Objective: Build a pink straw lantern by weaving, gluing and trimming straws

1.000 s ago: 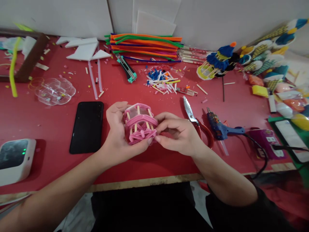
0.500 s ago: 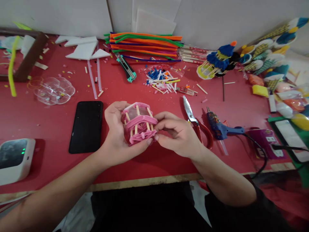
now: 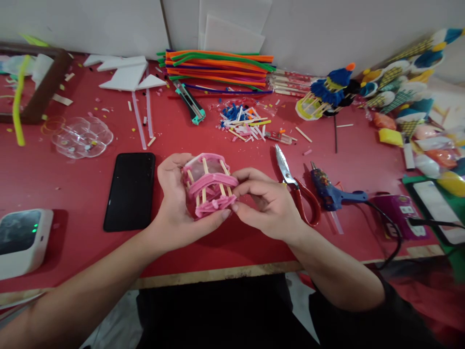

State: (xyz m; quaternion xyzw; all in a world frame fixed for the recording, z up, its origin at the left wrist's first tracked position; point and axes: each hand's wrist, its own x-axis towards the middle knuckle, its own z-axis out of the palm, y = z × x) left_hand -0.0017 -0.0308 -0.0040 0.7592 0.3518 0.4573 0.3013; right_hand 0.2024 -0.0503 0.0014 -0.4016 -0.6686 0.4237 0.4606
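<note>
A small pink cage (image 3: 209, 186) made of pipe cleaners and pale wooden sticks is held over the red table (image 3: 225, 242). My left hand (image 3: 178, 203) cups it from the left and below, fingers wrapped round it. My right hand (image 3: 267, 201) pinches its right side, thumb and fingertips pressed on the pink band. Red-handled scissors (image 3: 296, 186) lie just right of my right hand, and a blue glue gun (image 3: 332, 191) lies beyond them.
A black phone (image 3: 131, 190) lies left of my hands, a white device (image 3: 22, 245) at the near left edge. Farther back are a clear flower-shaped tray (image 3: 83, 137), a bundle of coloured pipe cleaners (image 3: 218, 68), a box cutter (image 3: 191, 104), cut stick scraps (image 3: 243, 121) and finished craft figures (image 3: 330, 92).
My hands and the pink cage stay in nearly the same place; my right fingers have shifted slightly along the cage's right side.
</note>
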